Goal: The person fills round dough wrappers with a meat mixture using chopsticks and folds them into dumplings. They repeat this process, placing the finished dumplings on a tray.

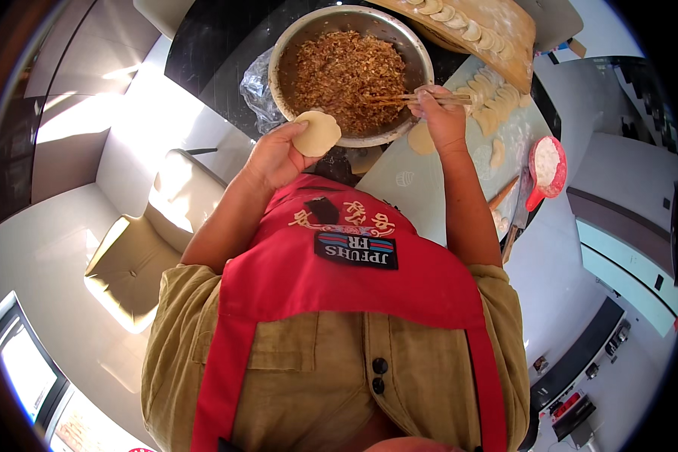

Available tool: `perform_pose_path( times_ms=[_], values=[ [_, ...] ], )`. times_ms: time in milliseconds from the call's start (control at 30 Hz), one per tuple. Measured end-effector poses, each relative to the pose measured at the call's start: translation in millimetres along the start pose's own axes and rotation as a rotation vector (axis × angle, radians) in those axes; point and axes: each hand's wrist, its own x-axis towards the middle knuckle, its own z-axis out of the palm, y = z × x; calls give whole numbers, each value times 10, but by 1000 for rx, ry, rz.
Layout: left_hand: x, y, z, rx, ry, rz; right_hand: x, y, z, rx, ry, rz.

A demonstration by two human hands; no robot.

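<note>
A round, flat dough wrapper [318, 134] rests on the fingers of my left hand [277, 155], with the thumb pressed on its edge. It is held just off the near left rim of a large steel bowl [415, 42]. Brown minced filling [350, 76] covers the bowl's bottom. My right hand [442, 116] grips a pair of wooden chopsticks [398, 100] over the bowl's right rim. Their tips reach into the filling at its right side. Another dough wrapper [421, 139] lies on the pale mat [415, 189], left of my right wrist.
Folded dumplings [472, 31] line a wooden board [514, 62] at the upper right; more dumplings [497, 104] lie on the mat. A red scoop [537, 199] of flour, a knife [520, 206] and a wooden rolling pin [503, 193] are at right. Clear plastic [258, 93] sits left of the bowl.
</note>
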Motion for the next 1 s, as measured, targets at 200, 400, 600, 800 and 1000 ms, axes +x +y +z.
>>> perform_pose_path(
  times_ms=[200,400,600,800,1000],
  values=[
    [-7,0,-38,18,-25,3,-97,-128,36,-251,96,-160],
    [-19,-12,-65,33,-26,5,-66,15,74,-176,103,-231],
    [-34,-25,-60,40,-29,1,29,60,178,-171,-11,-155],
    [-47,-7,-58,46,18,13,100,75,182,-131,-63,-12],
    [-27,34,-81,38,21,37,60,-15,197,-33,-58,161]
  ],
)
